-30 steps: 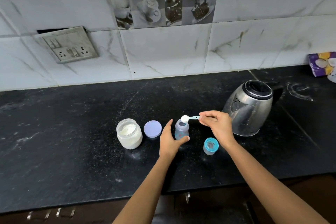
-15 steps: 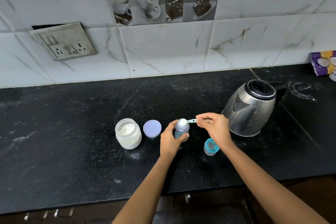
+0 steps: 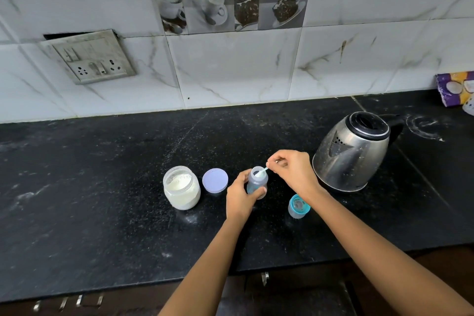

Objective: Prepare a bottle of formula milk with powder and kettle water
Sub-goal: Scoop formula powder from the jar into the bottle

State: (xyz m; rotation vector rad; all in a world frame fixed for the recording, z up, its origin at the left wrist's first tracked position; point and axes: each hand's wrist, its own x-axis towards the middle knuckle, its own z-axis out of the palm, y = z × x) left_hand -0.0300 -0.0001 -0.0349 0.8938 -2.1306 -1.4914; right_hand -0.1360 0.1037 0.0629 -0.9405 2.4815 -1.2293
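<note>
Formula bottle (image 3: 257, 182) stands upright on a black kitchen counter (image 3: 102, 187), just left of centre between an open powder jar (image 3: 181, 187) and a steel kettle (image 3: 352, 152). A person's left hand (image 3: 241, 196) is wrapped around the bottle's lower body, steadying it, while the right hand (image 3: 292, 170) pinches the handle of a small pale-blue scoop (image 3: 261, 172) between fingertips and tips its bowl into the bottle's open mouth.

White powder shows at the neck, so the step in hand looks to be the dosing of powder, with water apparently yet to come; whether any liquid is already inside the tinted bottle cannot be told from here. The jar's lilac lid (image 3: 215, 180) lies flat just beside it, and the bottle's teal-ringed cap (image 3: 298, 206) sits on the counter near the right wrist, apart from the bottle.

The kettle is close behind the right hand, its lid closed and its spout turned toward the bottle. The next move probably calls for emptying the scoop cleanly, then either returning to the jar for another measure or setting the scoop down to free the right hand for the kettle. The narrow bottle mouth leaves little margin, so a firm hold by the left hand would matter during any pour. A faint dusting of white marks the counter near the jar.
</note>
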